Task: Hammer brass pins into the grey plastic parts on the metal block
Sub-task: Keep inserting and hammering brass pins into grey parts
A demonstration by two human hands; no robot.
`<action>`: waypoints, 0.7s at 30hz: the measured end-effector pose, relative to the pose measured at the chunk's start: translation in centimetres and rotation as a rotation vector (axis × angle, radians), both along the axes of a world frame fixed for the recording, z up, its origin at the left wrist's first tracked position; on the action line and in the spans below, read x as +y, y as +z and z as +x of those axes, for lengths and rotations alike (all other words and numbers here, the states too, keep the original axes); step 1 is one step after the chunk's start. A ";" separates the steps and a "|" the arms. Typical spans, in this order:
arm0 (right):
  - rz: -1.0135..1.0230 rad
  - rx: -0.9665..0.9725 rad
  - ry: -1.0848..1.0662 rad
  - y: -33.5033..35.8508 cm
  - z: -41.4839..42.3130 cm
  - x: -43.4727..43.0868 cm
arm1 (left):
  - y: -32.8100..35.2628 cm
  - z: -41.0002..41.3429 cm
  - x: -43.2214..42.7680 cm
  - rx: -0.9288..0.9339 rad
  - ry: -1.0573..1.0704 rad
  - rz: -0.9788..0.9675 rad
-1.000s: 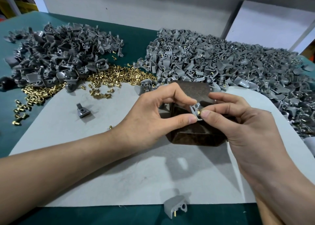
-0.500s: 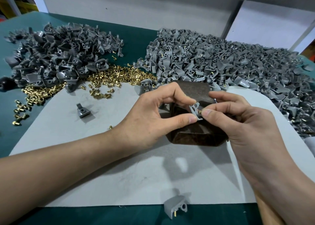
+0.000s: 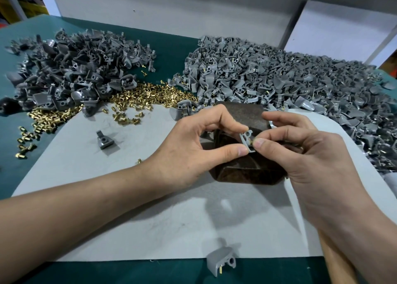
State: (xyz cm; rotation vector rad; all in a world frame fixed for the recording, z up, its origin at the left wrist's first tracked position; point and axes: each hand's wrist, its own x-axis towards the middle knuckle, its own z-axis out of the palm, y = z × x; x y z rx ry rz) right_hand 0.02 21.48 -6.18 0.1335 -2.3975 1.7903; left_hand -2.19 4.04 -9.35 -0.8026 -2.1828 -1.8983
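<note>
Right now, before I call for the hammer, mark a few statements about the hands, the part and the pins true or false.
1. The left hand pinches a grey plastic part over the metal block. True.
2. The right hand holds a hammer. False: it pinches a brass pin at the part.
3. The loose brass pins lie right of the block. False: they lie to its far left.
4. A grey part with a pin in it lies at the near edge of the mat. True.
</note>
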 end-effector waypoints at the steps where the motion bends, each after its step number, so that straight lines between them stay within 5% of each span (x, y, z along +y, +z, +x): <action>1: 0.005 0.001 0.004 0.0 0.0 0.0 | 0.0 0.0 0.0 -0.002 -0.003 0.004; 21: 0.021 0.010 0.045 0.0 -0.2 0.2 | -0.1 0.0 0.0 -0.015 -0.027 0.026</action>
